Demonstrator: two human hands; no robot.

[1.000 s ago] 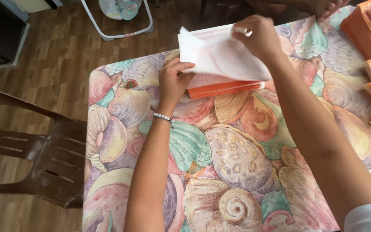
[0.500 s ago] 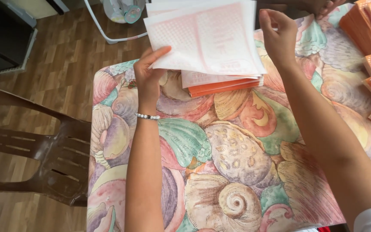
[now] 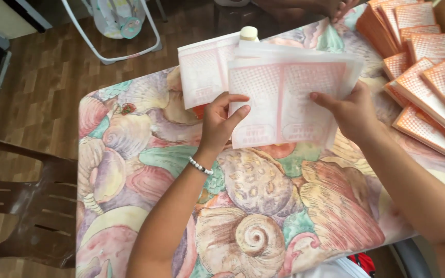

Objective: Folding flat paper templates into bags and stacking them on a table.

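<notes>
Wooden floor, brown plastic chair (image 3: pixel 27 206) at 9 o'clock; table under seashell-print cloth (image 3: pixel 263 206); left hand (image 3: pixel 220 123), beaded bracelet (image 3: pixel 200 166) on wrist, pinches left edge of white sheet with orange grid print (image 3: pixel 289 98), held above cloth near 12 o'clock; right hand (image 3: pixel 354 110) grips its right edge, fingers curled; second sheet (image 3: pixel 204 72) behind; folded orange-grid packets (image 3: pixel 428 87) stacked at 2 o'clock; another person's hand (image 3: pixel 336 6) at top edge.

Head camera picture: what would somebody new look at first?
Probably the white sheet with orange dotted print, held up in the middle by the left hand and right hand. Under it lies a tablecloth covered in big painted seashells, and orange packets fan out at the top right.
</notes>
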